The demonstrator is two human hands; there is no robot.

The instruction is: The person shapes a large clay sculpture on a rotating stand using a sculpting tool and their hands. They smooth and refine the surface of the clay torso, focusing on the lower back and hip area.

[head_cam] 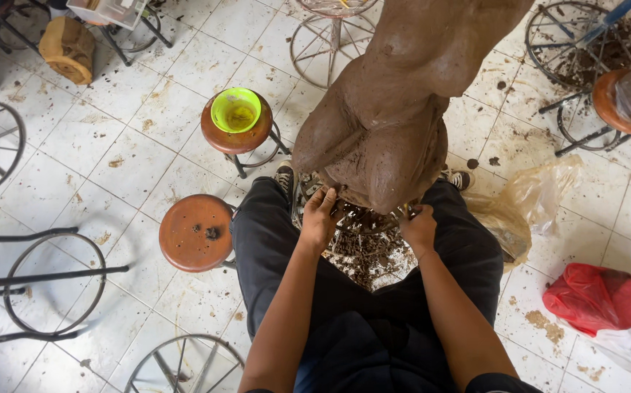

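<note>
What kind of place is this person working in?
Most likely a clay sculpture studio. A tall brown clay figure rises on a stand between the person's knees, clay crumbs litter the white tiled floor, and round wooden stools stand around.

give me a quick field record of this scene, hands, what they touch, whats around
left hand: fingers up against the lower edge of the clay sculpture
right hand: at the sculpture's base on the other side, fingers curled under it
sculpture: big brown clay form on a metal wheel stand, between the person's knees
under it: clay scraps on the white tile floor
left side: two round wooden stools, the farther one bearing a green bowl, the nearer one with clay bits
right side: tan plastic bag, red plastic bag
</note>
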